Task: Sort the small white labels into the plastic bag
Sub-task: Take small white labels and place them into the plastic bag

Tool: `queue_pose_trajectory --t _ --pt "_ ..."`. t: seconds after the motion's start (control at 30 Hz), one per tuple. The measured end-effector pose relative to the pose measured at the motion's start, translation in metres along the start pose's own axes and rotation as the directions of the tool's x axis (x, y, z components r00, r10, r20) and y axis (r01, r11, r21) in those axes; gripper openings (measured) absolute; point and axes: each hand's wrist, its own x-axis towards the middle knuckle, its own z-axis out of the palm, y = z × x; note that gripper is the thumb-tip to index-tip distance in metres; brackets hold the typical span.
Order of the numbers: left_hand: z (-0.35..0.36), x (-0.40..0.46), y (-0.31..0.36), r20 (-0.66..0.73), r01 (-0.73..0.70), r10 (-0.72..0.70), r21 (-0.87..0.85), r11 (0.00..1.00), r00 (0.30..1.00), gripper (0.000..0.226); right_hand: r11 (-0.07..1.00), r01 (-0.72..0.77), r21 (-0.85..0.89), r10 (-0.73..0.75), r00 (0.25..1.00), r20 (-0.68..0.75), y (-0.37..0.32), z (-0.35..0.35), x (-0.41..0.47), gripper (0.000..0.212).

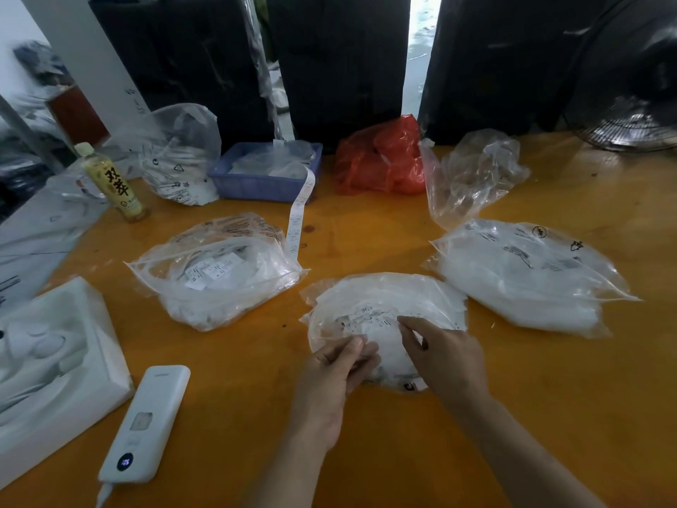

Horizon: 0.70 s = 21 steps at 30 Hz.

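Tabletop (366, 232): orange-yellow, glossy, crowded with bags; dark panels standing behind its far edge.
Plastic bag (384, 298): clear, lying flat at centre front, just ahead of both hands, filled with small white labels (370, 317) showing through the film.
Left hand (329, 379): at the bag's near left edge, fingers (351, 346) curled and pinching the film or a label there; cannot tell which.
Right hand (447, 357): over the bag's near right part, thumb and forefinger brought narrowly together on the bag's top surface, pinching at it.
Left bag (216, 273): clear, bulging with white labels, left of the centre bag, apart from it.
Right bag (520, 273): clear, stuffed with white contents, right of the centre bag, nearly touching.
Label strip (298, 218): long white printed tape trailing from the blue tray (263, 185) down onto the tabletop.
Red bag (381, 163): crumpled, at the far edge beside the tray.
Empty clear bag (472, 174): crumpled, right of the red one.
Bottle (110, 181): yellow label, upright, far left.
White device (146, 423): long, with a lit round display, lying near left, cable at its near end.
White foam tray (47, 364): at the left edge.
Fan (630, 130): wire guard, far right corner.
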Motion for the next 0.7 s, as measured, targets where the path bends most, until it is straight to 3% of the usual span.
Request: queue_pose_trajectory --t 0.13,0.27,0.33,0.43,0.57,0.63,0.7 --pt "0.003 -0.001 0.000 0.005 0.004 -0.005 0.019 1.000 1.000 0.015 0.985 0.051 0.166 -0.036 0.995 -0.091 -0.004 -0.009 -0.001 0.018" --pt "0.002 -0.003 0.000 0.012 0.012 -0.012 0.001 1.000 1.000 0.022 0.923 0.027 0.384 -0.009 0.999 -0.049 -0.010 -0.020 -0.012 0.015" --pt "0.001 -0.003 0.000 0.021 0.019 -0.019 -0.013 1.000 1.000 0.021 0.862 -0.075 0.501 0.086 0.996 0.001 -0.012 -0.024 -0.019 0.013" --pt "0.002 -0.005 0.001 0.032 0.023 -0.023 -0.013 1.000 0.999 0.018 0.702 -0.261 0.663 0.238 0.963 0.127 -0.013 -0.030 -0.023 0.027" --pt "0.007 -0.009 0.003 0.061 0.008 -0.009 0.028 1.000 0.998 0.015 0.613 -0.338 0.715 0.287 0.938 0.197 -0.012 -0.038 -0.023 0.050" --pt "0.009 -0.009 0.005 0.072 0.002 -0.005 0.047 0.999 0.997 0.015 0.602 -0.371 0.708 0.313 0.924 0.218 -0.013 -0.042 -0.019 0.043" --pt "0.011 -0.009 0.006 0.073 0.007 -0.011 0.047 0.999 0.997 0.015 0.543 -0.381 0.748 0.335 0.915 0.223 -0.015 -0.045 -0.013 0.019"
